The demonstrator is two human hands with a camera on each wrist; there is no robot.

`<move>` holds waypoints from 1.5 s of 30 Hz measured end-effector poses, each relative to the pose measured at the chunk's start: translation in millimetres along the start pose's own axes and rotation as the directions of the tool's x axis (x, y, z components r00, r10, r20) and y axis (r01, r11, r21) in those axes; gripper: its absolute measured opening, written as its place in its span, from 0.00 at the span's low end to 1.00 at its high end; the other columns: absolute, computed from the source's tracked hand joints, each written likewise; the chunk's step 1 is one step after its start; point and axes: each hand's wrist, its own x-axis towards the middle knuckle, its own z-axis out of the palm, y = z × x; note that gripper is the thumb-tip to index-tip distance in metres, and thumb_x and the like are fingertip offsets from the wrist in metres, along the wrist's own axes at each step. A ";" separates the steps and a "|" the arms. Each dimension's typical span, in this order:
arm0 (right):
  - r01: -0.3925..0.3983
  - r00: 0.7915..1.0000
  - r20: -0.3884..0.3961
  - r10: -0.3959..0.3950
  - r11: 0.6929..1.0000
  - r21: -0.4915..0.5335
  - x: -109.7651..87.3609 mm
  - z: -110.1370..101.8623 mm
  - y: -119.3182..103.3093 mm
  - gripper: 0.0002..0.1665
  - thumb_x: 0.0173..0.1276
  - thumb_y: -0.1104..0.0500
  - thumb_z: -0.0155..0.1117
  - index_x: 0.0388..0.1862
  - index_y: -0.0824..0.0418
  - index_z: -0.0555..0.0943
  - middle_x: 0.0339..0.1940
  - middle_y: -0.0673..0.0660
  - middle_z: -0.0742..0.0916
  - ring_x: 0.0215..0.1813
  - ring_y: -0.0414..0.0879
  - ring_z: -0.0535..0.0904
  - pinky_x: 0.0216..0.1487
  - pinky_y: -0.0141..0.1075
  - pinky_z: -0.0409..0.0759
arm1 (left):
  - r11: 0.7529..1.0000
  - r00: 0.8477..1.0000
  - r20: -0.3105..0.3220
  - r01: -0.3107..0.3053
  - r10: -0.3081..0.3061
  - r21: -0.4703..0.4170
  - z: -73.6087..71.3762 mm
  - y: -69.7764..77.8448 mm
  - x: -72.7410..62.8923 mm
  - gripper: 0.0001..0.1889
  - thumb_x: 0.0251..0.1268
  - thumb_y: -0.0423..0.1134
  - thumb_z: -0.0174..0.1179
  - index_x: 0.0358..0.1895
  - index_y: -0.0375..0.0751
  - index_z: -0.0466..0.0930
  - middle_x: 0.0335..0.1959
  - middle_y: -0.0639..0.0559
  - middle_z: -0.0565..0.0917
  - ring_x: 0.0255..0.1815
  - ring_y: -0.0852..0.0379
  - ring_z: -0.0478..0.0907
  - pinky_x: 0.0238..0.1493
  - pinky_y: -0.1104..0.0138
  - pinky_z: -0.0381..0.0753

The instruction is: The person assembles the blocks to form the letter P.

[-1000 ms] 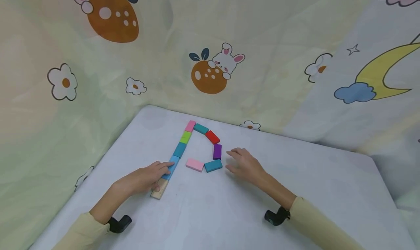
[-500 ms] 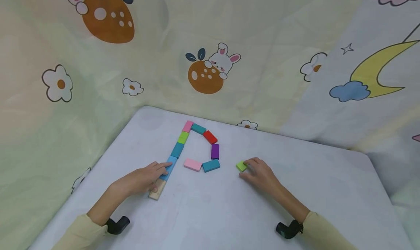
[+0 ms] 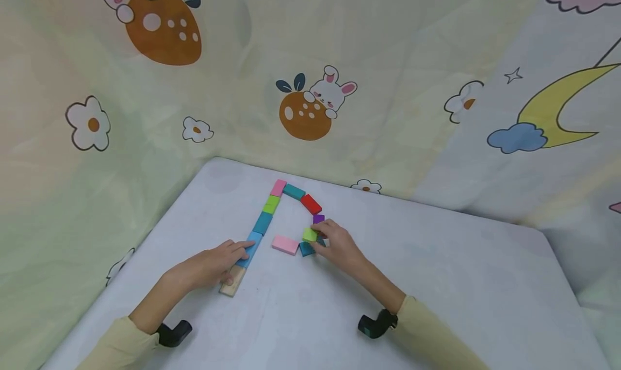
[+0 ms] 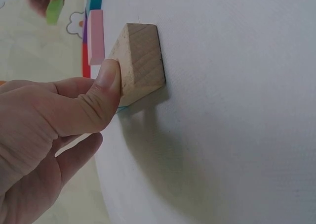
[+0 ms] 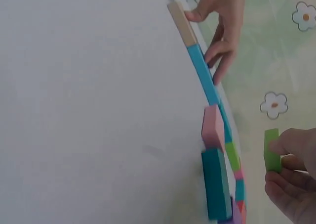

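My right hand (image 3: 343,248) pinches a lime green block (image 3: 310,234) between thumb and fingers. In the head view it overlaps a teal block (image 3: 306,249) and partly covers a purple block (image 3: 318,218); the right wrist view shows it raised off the table. My left hand (image 3: 208,265) rests along the slanted row, its thumb against a plain wooden block (image 4: 143,61) and its fingertips on a light blue block (image 3: 255,236). A pink block (image 3: 285,245) lies flat between the hands, its right end meeting the teal one.
Above the light blue block, the row continues with a teal block (image 3: 262,224), a lime block (image 3: 271,204) and a pink block (image 3: 278,187). Another teal block (image 3: 294,191) and a red block (image 3: 311,204) curve rightward from its top. A patterned cloth (image 3: 398,89) hangs behind the white table (image 3: 461,283).
My right hand moves right, picks up the lime green block from the table, then brings it left over the teal block. My left hand stays on the row.
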 end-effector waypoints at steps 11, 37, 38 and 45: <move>0.074 0.988 0.141 -0.063 0.995 -0.070 53.3 61.8 -35.2 0.21 0.65 0.55 0.67 0.56 0.59 0.82 0.45 0.52 0.85 0.44 0.41 0.78 0.43 0.24 0.78 | 0.999 0.999 -0.023 -0.041 0.041 -0.001 -2.4 1.8 2.0 0.26 0.58 0.37 0.68 0.60 0.41 0.72 0.74 0.49 0.64 0.59 0.56 0.68 0.51 0.65 0.80; 0.004 0.995 0.099 0.014 0.982 -0.187 54.3 83.3 -38.0 0.19 0.63 0.53 0.69 0.52 0.56 0.84 0.44 0.50 0.86 0.42 0.41 0.75 0.37 0.23 0.74 | 1.000 1.000 -0.002 0.005 -0.005 0.000 -2.4 0.6 1.1 0.27 0.58 0.37 0.68 0.61 0.42 0.71 0.74 0.50 0.63 0.60 0.55 0.68 0.50 0.66 0.81; 0.008 0.995 0.097 0.011 0.982 -0.191 54.2 83.6 -38.1 0.19 0.63 0.53 0.69 0.52 0.56 0.84 0.43 0.50 0.86 0.42 0.41 0.75 0.37 0.23 0.74 | 1.000 1.000 -0.003 0.005 -0.005 0.002 -2.1 0.4 1.1 0.27 0.58 0.37 0.68 0.61 0.43 0.71 0.74 0.50 0.63 0.60 0.56 0.68 0.50 0.66 0.81; -0.016 0.998 0.060 0.027 0.984 -0.176 43.1 73.3 -32.8 0.24 0.64 0.48 0.67 0.57 0.54 0.81 0.50 0.51 0.85 0.50 0.43 0.77 0.44 0.29 0.79 | 1.000 1.000 0.000 0.000 0.000 0.020 -0.5 3.4 2.7 0.26 0.56 0.37 0.69 0.58 0.42 0.72 0.72 0.48 0.66 0.61 0.53 0.70 0.53 0.63 0.81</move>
